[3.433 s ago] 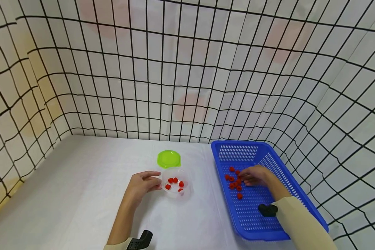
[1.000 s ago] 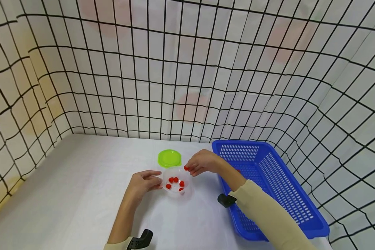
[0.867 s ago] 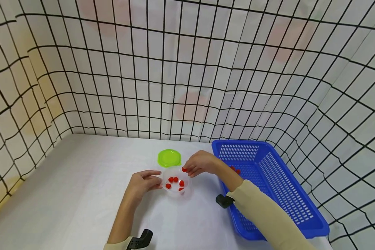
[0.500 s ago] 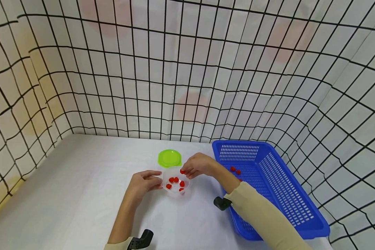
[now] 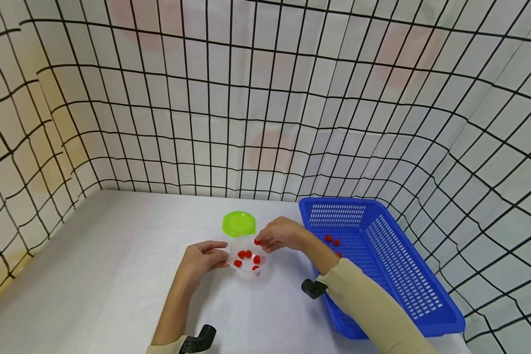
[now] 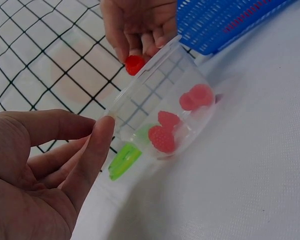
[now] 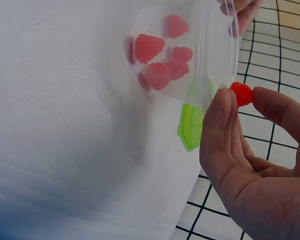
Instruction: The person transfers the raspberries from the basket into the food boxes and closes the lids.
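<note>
A clear plastic tub with several red raspberries inside stands on the white table. At its left rim my left hand pinches the edge between thumb and fingers, as the left wrist view shows. My right hand holds one raspberry between thumb and fingertips, at the tub's far right rim. That berry is above the others and does not touch them. Behind the tub lies a bright green lid. More raspberries lie in the blue basket; my right forearm hides part of it.
The perforated basket stands on the right of the table, with its raised walls beside my right sleeve. A black grid net over white sheeting rises behind the table and along both sides.
My right hand has come left from the basket to the tub with a raspberry, then lowered slightly over the rim. The left hand has stayed at the tub.
</note>
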A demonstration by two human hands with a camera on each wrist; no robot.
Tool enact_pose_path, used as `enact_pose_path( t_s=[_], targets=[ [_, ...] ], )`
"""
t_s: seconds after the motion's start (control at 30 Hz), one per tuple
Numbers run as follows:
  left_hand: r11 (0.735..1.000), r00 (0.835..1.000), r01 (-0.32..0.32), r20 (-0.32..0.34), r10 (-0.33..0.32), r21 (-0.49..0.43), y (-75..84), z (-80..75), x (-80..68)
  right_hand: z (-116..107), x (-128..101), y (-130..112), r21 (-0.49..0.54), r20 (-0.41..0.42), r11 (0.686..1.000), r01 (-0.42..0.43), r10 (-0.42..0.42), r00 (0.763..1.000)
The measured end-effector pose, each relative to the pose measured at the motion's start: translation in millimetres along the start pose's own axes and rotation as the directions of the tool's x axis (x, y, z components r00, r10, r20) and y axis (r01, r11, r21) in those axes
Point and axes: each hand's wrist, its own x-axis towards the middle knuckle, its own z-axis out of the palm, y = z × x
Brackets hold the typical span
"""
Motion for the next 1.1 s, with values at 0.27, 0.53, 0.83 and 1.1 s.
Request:
enact_pose_path(
  t_s=[0.27,0.53,0.83,1.1],
  targets=[
    [1.000,1.000,0.001,0.001,-0.001,0.004,-0.2,-0.2,0.5,0.2,-0.7,-1.2,0.016,-0.002,1.000,-0.027,0.027,1.000],
    [1.000,1.000,0.003,0.002,-0.003,-0.005,-0.3,-0.1,0.2,0.3,-0.8,-1.2,0.015,-0.018,0.999,-0.034,0.034,0.999],
    [1.000,1.000,-0.001,-0.007,0.001,0.014,-0.2,-0.2,-0.7,0.1,-1.2,-1.8,0.026,-0.003,0.999,-0.032,0.032,0.999],
    [1.000,1.000,-0.001,-0.006,0.001,0.000,-2.0,-0.8,0.6,-15.1,-7.0,-8.1,0.042,0.013,0.999,0.019,-0.020,1.000]
  ],
)
